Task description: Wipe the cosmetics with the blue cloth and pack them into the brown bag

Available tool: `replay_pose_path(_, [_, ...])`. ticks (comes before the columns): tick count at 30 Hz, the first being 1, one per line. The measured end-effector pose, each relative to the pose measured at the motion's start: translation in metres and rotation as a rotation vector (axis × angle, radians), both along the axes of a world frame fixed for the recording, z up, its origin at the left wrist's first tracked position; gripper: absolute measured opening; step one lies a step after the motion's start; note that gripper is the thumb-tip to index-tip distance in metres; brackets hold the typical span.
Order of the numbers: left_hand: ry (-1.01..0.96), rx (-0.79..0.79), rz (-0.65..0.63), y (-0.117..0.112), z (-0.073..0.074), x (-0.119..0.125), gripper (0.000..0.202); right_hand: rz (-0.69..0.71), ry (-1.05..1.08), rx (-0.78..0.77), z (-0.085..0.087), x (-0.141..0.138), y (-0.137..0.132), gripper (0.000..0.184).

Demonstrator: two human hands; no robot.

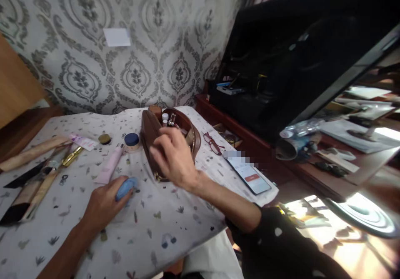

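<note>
My left hand [104,202] rests low over the patterned cloth with its fingers closed round a small blue oval object [126,188]; its exact kind is unclear. A brown cosmetic bag [149,139] stands unzipped on the table, with white-capped bottles [165,117] showing inside. Over the bag's front and opening is my right hand [178,158], its fingers loosely bent and apart, slightly blurred, with nothing visible in them. A pink tube [110,164] lies just beyond my left hand. Between tube and bag sits a jar with a dark blue lid [131,140].
Brushes [39,187], a gold tube [72,156], a white-purple tube [83,141] and a small olive-lidded pot [104,138] lie left. Red-framed glasses [213,144] and a lit phone [250,175] are right, near the table's edge. A large black screen [290,62] leans over the right side.
</note>
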State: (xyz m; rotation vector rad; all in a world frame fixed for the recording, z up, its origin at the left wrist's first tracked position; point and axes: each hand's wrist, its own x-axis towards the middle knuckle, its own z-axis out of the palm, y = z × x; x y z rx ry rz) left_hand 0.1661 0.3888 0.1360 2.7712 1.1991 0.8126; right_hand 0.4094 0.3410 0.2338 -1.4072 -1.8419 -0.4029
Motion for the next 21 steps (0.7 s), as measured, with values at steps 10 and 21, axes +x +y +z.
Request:
replay_pose_path(10, [-0.123,-0.217,0.035,0.013,-0.001,0.006,0.045,0.312,-0.126,0.256,-0.077,-0.019,-0.014,0.017])
replay_pose_path(21, [-0.078,-0.246,0.091,0.023,-0.003,0.008,0.034,0.621,-0.331,-0.159,-0.104,-0.017,-0.011,0.018])
